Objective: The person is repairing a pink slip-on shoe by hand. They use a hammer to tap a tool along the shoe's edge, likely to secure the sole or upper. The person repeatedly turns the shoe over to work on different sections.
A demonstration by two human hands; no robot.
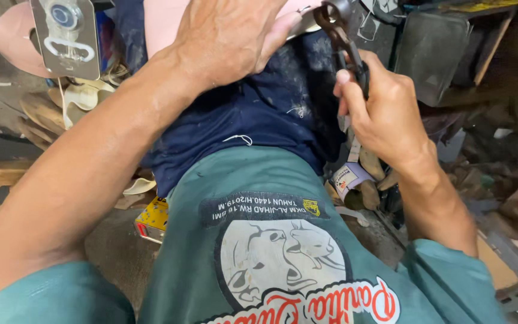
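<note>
- I see my left hand [226, 36] pressed down with fingers curled over a pale pink leather shoe upper [163, 24] at the far edge of my lap.
- My right hand [379, 114] is clamped on the handles of dark rusty metal pincers [340, 36], whose tip meets the upper's right end, just beside my left fingertips.
- Room is tight: dark clutter crowds the right, tan sole cut-outs [79, 99] pile on the left.

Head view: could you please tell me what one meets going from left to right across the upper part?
Grey metal plate → left hand on a pink piece → dark pliers → right hand gripping them → dark tray.
</note>
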